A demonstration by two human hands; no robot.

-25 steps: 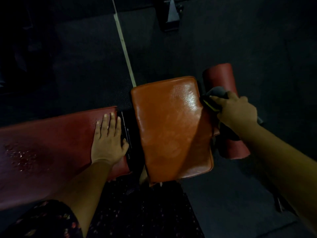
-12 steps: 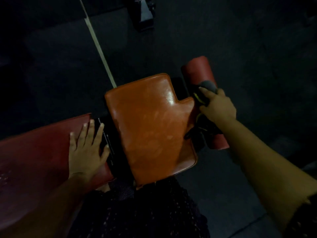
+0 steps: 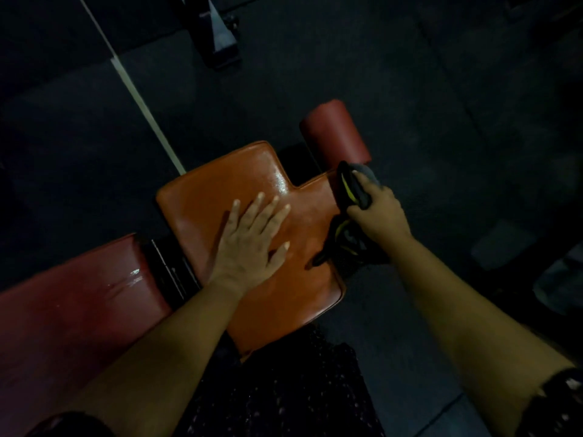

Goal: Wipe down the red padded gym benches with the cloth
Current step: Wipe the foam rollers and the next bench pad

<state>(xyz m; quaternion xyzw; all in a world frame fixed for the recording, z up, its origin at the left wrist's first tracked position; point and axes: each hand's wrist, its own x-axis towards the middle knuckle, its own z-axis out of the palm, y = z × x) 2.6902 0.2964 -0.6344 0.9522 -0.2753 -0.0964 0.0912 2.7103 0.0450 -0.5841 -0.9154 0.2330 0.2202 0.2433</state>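
Orange seat pad point(image 3: 202, 200) looked glossy, so flat left hand point(image 3: 249, 244), fingers apart, risked slipping; right hand point(image 3: 378, 212) clamped cloth point(image 3: 353, 187) at its far right edge.

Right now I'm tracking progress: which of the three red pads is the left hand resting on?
The left hand lies flat on the orange-red seat pad in the middle, not the darker long pad or the roller pad.

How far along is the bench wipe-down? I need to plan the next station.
Looks done: seat pad shines, left hand flat on it. In hand: right hand grips the cloth at its far edge. Left: roller pad; long pad has droplets.
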